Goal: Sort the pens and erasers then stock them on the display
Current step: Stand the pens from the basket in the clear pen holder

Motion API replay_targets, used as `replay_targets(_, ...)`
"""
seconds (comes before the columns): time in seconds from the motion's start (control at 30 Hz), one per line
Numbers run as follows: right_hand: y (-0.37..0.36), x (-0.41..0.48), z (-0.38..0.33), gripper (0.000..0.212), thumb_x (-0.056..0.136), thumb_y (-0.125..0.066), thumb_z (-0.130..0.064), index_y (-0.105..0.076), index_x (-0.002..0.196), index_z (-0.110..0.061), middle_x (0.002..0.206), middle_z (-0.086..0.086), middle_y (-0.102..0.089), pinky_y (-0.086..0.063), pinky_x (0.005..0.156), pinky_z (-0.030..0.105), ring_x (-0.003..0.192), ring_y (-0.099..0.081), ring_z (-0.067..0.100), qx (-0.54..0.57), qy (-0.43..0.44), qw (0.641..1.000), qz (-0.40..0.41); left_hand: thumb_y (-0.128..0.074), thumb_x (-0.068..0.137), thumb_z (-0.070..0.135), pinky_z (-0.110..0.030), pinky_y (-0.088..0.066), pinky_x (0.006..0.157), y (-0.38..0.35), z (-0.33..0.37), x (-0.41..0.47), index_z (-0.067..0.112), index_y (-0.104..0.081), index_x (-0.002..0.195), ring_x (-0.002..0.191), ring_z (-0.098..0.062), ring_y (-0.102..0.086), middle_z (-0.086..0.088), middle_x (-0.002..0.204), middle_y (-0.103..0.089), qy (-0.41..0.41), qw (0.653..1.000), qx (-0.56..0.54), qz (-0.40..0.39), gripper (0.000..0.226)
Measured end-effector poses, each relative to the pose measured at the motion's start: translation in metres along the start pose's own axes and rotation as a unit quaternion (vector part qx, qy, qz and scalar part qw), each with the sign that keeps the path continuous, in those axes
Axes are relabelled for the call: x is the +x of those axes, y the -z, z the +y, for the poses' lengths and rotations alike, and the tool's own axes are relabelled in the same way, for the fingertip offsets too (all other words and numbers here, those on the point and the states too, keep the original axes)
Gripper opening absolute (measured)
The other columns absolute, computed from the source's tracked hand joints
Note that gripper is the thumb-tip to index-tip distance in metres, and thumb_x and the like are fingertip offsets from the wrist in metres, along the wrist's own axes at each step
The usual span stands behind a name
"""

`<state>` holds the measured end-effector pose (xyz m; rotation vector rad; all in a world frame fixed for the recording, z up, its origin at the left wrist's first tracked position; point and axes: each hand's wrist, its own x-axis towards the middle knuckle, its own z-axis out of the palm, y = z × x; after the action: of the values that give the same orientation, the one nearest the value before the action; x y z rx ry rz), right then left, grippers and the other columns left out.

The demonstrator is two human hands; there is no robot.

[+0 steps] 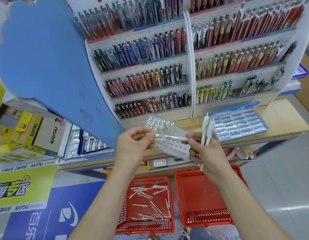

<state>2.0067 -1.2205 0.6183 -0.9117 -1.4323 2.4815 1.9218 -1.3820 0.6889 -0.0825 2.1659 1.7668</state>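
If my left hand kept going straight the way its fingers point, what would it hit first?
Probably the right hand, which pinches the other end of the white pen that the left hand holds. The white pen rack sits behind them; depth is unclear.
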Motion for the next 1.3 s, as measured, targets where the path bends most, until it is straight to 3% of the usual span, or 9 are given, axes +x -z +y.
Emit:
replay_targets(0.2,0.014,0.012,0.018,0.006,0.092,-0.056,-0.017,-0.059,0.088,-0.016,0.074,0.007,-0.058,-0.030,0.044,0.022,0.045,-0.037,0.011,-0.075,-0.008,0.992,0.101,-0.072,0.081,0.018,-0.028,-0.055,0.066,0.001,0.008,0.034,0.026,-0.070,0.074,0.064,-0.011,-0.065,0.006,0.066,-0.068,-0.147,0.959,0.237,0.051,0.011)
replay_targets(0.37,0.016,0.012,0.028,0.014,0.095,-0.048,-0.013,-0.061,0.098,-0.017,0.074,0.004,-0.055,-0.030,0.039,0.016,0.048,-0.039,0.008,-0.072,-0.036,0.991,0.109,-0.068,0.084,0.021,-0.035,-0.051,0.069,-0.019,-0.001,0.054,0.014,-0.072,0.081,0.069,-0.016,-0.062,0.001,0.071,-0.068,-0.243,0.892,0.381,0.002,0.009)
replay_targets(0.47,0.017,0.011,0.032,0.015,0.094,-0.048,-0.009,-0.062,0.098,-0.007,0.074,0.004,-0.056,-0.029,0.044,0.024,0.053,-0.038,0.015,-0.079,-0.027,0.991,0.100,-0.064,0.087,0.025,-0.034,-0.048,0.068,-0.029,-0.013,0.064,0.013,-0.071,0.085,0.074,-0.017,-0.061,-0.001,0.078,-0.068,-0.265,0.854,0.448,-0.017,0.013)
replay_targets(0.53,0.019,0.009,0.032,0.018,0.096,-0.046,-0.012,-0.063,0.103,-0.013,0.073,0.006,-0.056,-0.031,0.048,0.027,0.055,-0.041,0.016,-0.095,-0.012,0.992,0.082,-0.060,0.090,0.028,-0.031,-0.044,0.065,-0.033,-0.022,0.068,0.015,-0.069,0.087,0.075,-0.018,-0.059,-0.001,0.080,-0.068,-0.264,0.833,0.485,-0.027,0.015)
replay_targets(0.67,0.019,0.005,0.031,0.017,0.100,-0.046,-0.024,-0.062,0.107,-0.025,0.068,0.002,-0.056,-0.033,0.042,0.022,0.049,-0.044,0.013,-0.057,-0.013,0.997,0.049,-0.058,0.090,0.029,-0.033,-0.045,0.068,-0.038,-0.029,0.073,0.015,-0.069,0.089,0.077,-0.022,-0.060,-0.002,0.083,-0.069,-0.261,0.822,0.504,-0.036,0.018)
replay_targets(0.83,0.020,0.008,0.033,0.020,0.100,-0.046,-0.021,-0.062,0.109,-0.013,0.065,0.002,-0.055,-0.028,0.039,0.020,0.046,-0.037,0.012,-0.064,-0.012,0.997,0.044,-0.055,0.092,0.029,-0.034,-0.046,0.069,-0.050,-0.026,0.076,0.013,-0.066,0.092,0.087,-0.025,-0.060,-0.004,0.091,-0.067,-0.252,0.794,0.551,-0.052,0.020)
replay_targets(0.97,0.020,0.004,0.030,0.019,0.100,-0.046,-0.017,-0.062,0.106,-0.010,0.065,0.002,-0.055,-0.030,0.042,0.019,0.048,-0.038,0.012,-0.086,0.002,0.996,0.024,-0.052,0.094,0.024,-0.033,-0.045,0.067,-0.063,-0.031,0.074,0.013,-0.063,0.098,0.096,-0.026,-0.061,-0.003,0.100,-0.065,-0.255,0.744,0.615,-0.064,0.016)
replay_targets(1.17,0.021,-0.005,0.017,0.021,0.098,-0.048,-0.028,-0.063,0.110,-0.020,0.067,0.004,-0.055,-0.026,0.042,0.023,0.046,-0.036,0.014,-0.074,0.003,0.997,-0.027,-0.054,0.093,0.021,-0.032,-0.043,0.063,-0.065,-0.026,0.078,0.014,-0.064,0.096,0.089,-0.029,-0.063,-0.006,0.093,-0.066,-0.217,0.749,0.624,-0.056,0.013)
replay_targets(1.3,0.023,-0.006,0.009,0.021,0.098,-0.050,-0.027,-0.067,0.104,-0.015,0.066,0.005,-0.056,-0.027,0.042,0.020,0.047,-0.034,0.015,-0.091,-0.004,0.995,-0.033,-0.056,0.091,0.029,-0.035,-0.050,0.071,-0.053,-0.015,0.065,0.019,-0.065,0.101,0.089,-0.024,-0.062,-0.001,0.091,-0.068,-0.228,0.799,0.556,-0.028,0.017)
